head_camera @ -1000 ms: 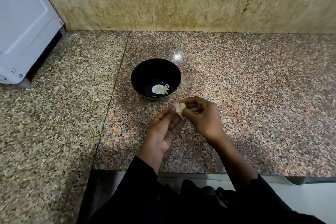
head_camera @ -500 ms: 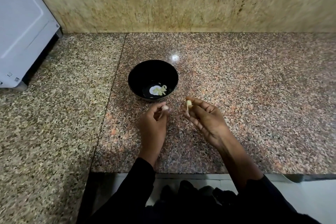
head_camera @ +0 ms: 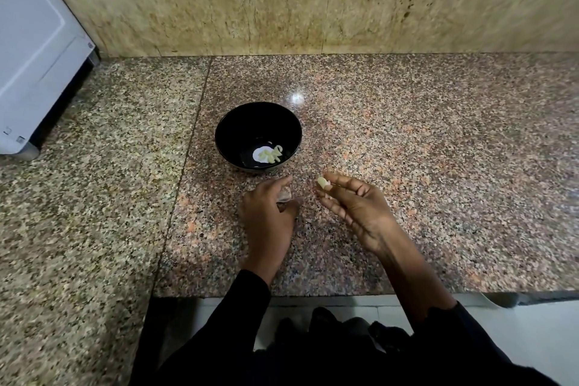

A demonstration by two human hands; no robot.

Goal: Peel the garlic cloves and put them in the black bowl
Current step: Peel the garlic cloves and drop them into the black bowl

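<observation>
A small, pale yellow-white peeled garlic clove (head_camera: 321, 182) is pinched at the fingertips of the right hand (head_camera: 354, 210); the remaining fingers are loosely extended and hold nothing. The left hand (head_camera: 269, 216) is curled around a thin, papery, beige scrap of garlic skin (head_camera: 284, 196), held between thumb and fingers just above the speckled pink granite countertop (head_camera: 438, 166). The round, glossy black bowl (head_camera: 258, 136) stands just beyond both hands and already contains several pale peeled cloves (head_camera: 272, 154).

The clove is judged to be light, firm and slightly slick once bared, so it is best held across its broad middle rather than at its tapered tip. The skin is judged to be weightless, brittle and easily torn.
</observation>
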